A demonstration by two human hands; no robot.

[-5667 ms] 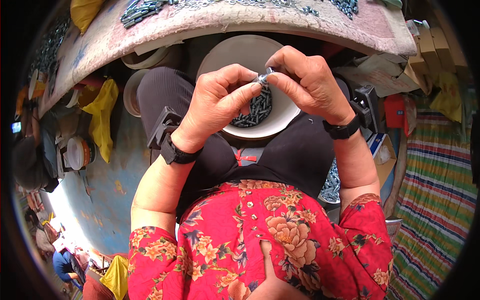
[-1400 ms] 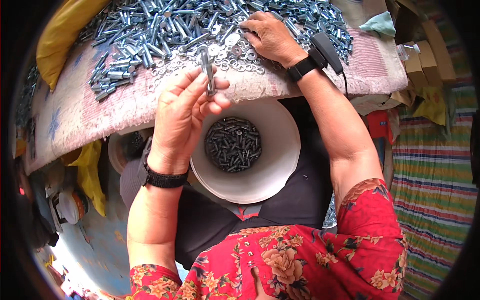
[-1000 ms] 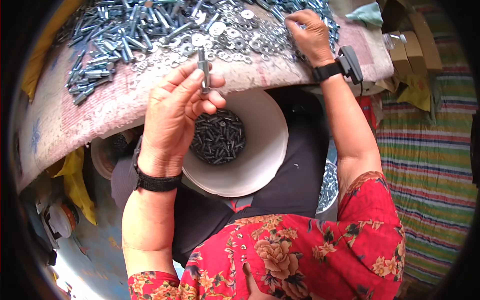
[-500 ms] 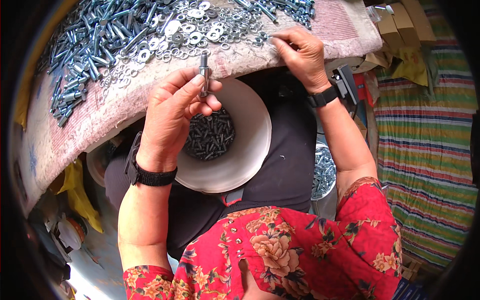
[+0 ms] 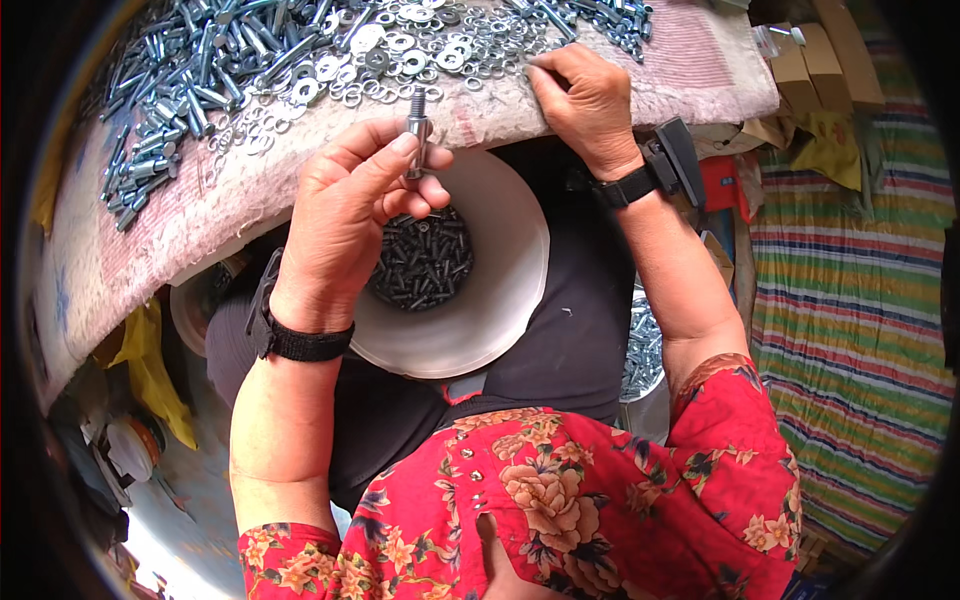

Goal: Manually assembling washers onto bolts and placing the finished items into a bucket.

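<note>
My left hand [image 5: 350,185] pinches a silvery bolt [image 5: 418,104] between thumb and fingers, its threaded end pointing up. A smooth, wider metal sleeve [image 5: 416,150] surrounds its lower part. My right hand [image 5: 590,105] rests at the cloth-covered table's near side, at the right end of the washers [image 5: 400,62]. Its thumb and forefinger are pressed together; anything between them is too small or hidden to make out. Below my left hand, a white bucket [image 5: 505,325] stands between my legs, with many small dark metal pieces [image 5: 425,265] at its bottom.
A heap of bolts [image 5: 215,55] covers the table's left part, with more small fasteners [image 5: 615,22] at the far right. Another container of metal parts [image 5: 643,350] stands beside my right leg. Cardboard boxes [image 5: 805,60] and a striped cloth [image 5: 850,330] are on the right.
My right hand has shifted a little left over the small pieces by the washers, its fingertips closer together. My left hand keeps the bolt upright. The whole view has tilted slightly.
</note>
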